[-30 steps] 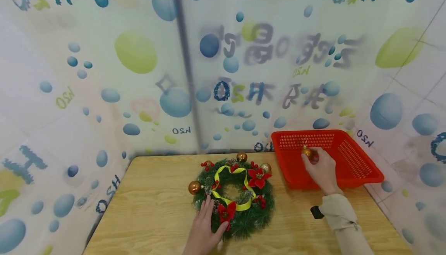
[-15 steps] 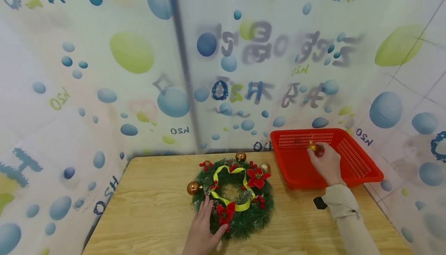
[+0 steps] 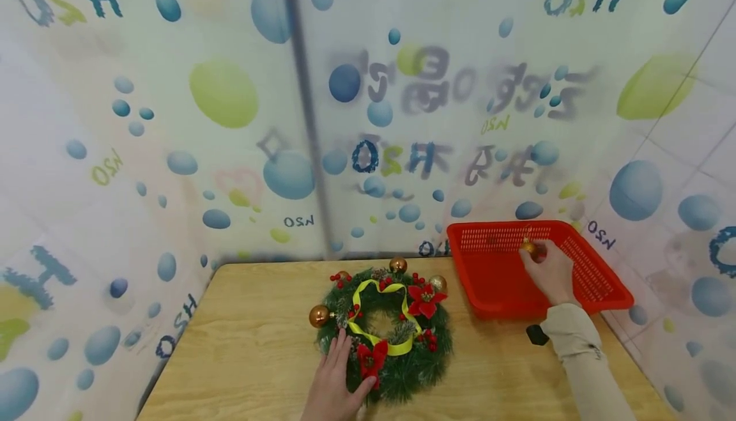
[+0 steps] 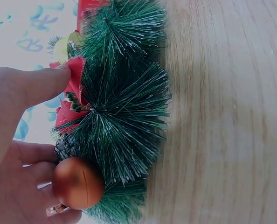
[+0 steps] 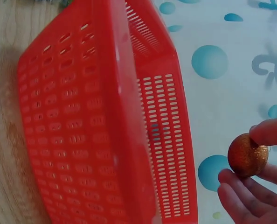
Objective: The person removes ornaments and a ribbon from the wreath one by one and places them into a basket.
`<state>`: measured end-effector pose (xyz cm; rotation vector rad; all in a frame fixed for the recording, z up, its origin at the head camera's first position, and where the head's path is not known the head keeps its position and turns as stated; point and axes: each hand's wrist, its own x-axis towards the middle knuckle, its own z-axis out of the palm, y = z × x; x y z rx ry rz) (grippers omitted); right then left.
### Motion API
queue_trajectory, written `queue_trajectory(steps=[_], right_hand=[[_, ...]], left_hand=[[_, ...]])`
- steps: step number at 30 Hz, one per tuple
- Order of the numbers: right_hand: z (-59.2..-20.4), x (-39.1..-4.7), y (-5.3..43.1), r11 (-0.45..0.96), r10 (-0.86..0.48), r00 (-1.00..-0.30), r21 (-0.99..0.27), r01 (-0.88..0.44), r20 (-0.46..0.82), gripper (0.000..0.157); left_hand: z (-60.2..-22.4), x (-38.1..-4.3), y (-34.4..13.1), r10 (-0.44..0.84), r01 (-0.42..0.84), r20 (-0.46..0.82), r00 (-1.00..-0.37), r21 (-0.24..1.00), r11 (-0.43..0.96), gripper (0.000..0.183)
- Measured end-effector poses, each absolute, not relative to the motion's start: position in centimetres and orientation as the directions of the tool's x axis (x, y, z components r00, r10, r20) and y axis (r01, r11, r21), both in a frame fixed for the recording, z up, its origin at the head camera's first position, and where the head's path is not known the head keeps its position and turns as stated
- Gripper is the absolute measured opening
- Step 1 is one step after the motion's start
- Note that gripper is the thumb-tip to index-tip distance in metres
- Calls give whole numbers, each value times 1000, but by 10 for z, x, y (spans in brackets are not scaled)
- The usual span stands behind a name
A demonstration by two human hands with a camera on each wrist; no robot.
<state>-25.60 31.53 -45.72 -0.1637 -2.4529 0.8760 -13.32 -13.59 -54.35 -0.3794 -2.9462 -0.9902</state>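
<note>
A green Christmas wreath lies on the table, trimmed with red poinsettias, red berries, a yellow ribbon and several baubles. My left hand rests on its left side with relaxed fingers; in the left wrist view the thumb touches a red petal, and a copper bauble sits beside the fingers. Over the red basket, my right hand pinches a small gold glitter bauble between thumb and fingers.
The basket stands at the table's back right, close to the wall. Bare wooden table stretches left of the wreath. A patterned curtain-like wall closes off the back and both sides. A small black object shows by the right cuff.
My right hand has moved a little to the right over the basket, still pinching the gold bauble. The left hand and the wreath keep their places.
</note>
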Motion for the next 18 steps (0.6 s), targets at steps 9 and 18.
queue_trajectory(steps=[9,18], right_hand=[[-464,-249,319,753,338,-855,-659,-6,393,51],[-461,-235,321,751,327,-846,-659,-38,421,42]], left_hand=[[-544,-129,-135,219,238,106,-970,599,765,89],[-543,-127,-134,226,276,158,-961,572,772,91]])
